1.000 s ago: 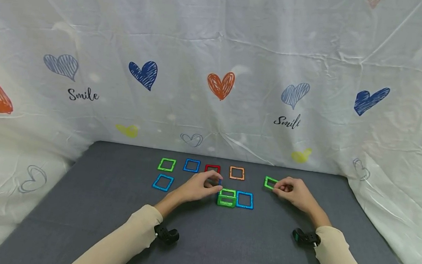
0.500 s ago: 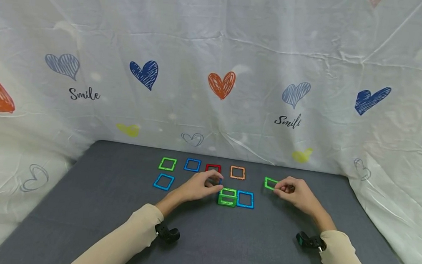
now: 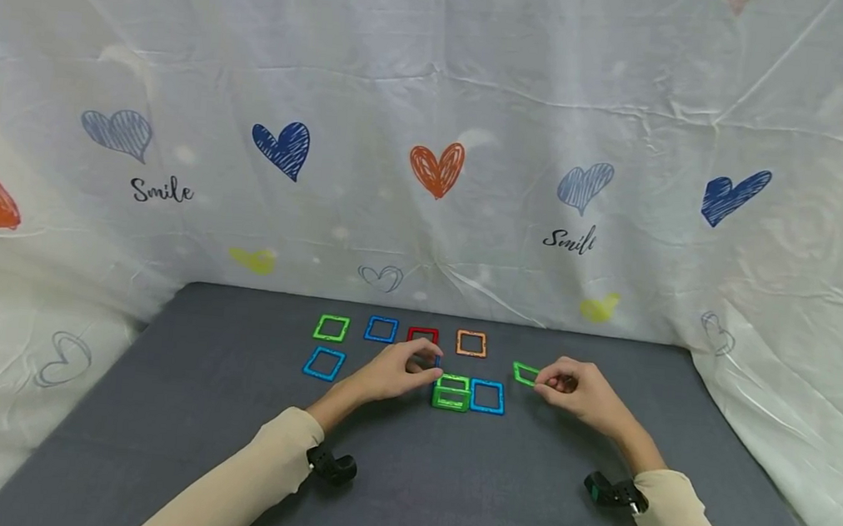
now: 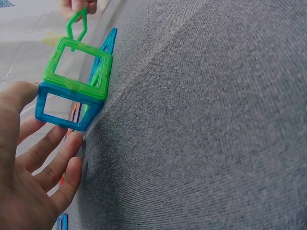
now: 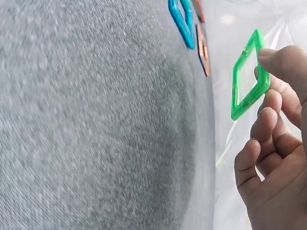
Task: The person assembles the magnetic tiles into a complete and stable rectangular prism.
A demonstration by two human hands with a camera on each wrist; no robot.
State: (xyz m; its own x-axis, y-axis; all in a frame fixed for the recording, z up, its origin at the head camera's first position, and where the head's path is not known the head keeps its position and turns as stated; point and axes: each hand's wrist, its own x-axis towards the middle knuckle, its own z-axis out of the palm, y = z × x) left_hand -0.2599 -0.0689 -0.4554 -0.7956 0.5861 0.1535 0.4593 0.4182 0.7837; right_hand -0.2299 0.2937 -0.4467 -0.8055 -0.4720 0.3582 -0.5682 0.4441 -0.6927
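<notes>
My left hand (image 3: 400,371) is at a small upright build of square magnetic tiles. In the left wrist view its thumb touches a corner of a blue magnetic tile (image 4: 72,96), and the other fingers reach behind and below it. A green magnetic tile (image 4: 52,64) adjoins that blue one. Beside the build, a flat blue tile (image 3: 473,394) touches its right side. To the right, my right hand (image 3: 579,390) pinches a loose green magnetic tile (image 5: 252,99) between thumb and fingers, tilted and above the table. The build's far side is partly hidden.
Behind the build lie flat tiles in a row: green (image 3: 329,338), blue (image 3: 380,340), red (image 3: 424,330) partly behind the left hand, and orange (image 3: 469,354). Another blue tile (image 3: 318,376) lies left of the left hand. A white printed cloth (image 3: 509,120) hangs behind the grey table (image 3: 461,500).
My right hand has moved slightly left and tilted its green tile flatter, bringing it nearer the build. The left hand stays in place at the build.
</notes>
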